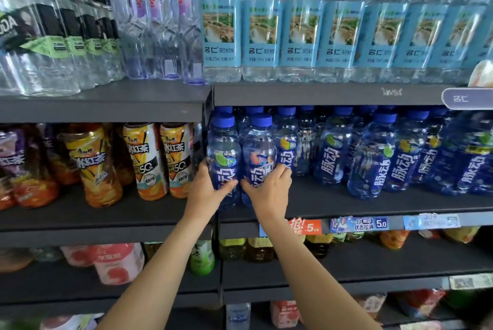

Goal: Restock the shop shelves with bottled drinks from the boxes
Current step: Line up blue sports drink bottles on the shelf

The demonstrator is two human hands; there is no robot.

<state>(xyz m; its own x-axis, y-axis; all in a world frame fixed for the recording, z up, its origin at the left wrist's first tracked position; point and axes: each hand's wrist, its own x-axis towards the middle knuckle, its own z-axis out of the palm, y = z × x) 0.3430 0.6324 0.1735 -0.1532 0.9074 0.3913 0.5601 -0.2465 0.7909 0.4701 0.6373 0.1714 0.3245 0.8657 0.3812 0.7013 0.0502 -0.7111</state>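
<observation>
Two bare arms reach up to the middle shelf [346,207]. Left hand [206,191] wraps round one blue bottle [223,153], and right hand [269,191] wraps round another blue bottle [258,153], likely to slide both into the row beside more blue bottles [373,156]. Tea bottles [149,161] stand to the left. Dark shelves hold drinks above and below.

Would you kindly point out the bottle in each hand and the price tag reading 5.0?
Left-hand bottle [223,140], head view, on its clear upper body.
Right-hand bottle [260,147], head view, on its clear upper body.
Price tag [358,223], head view, on the middle of the strip.
</observation>
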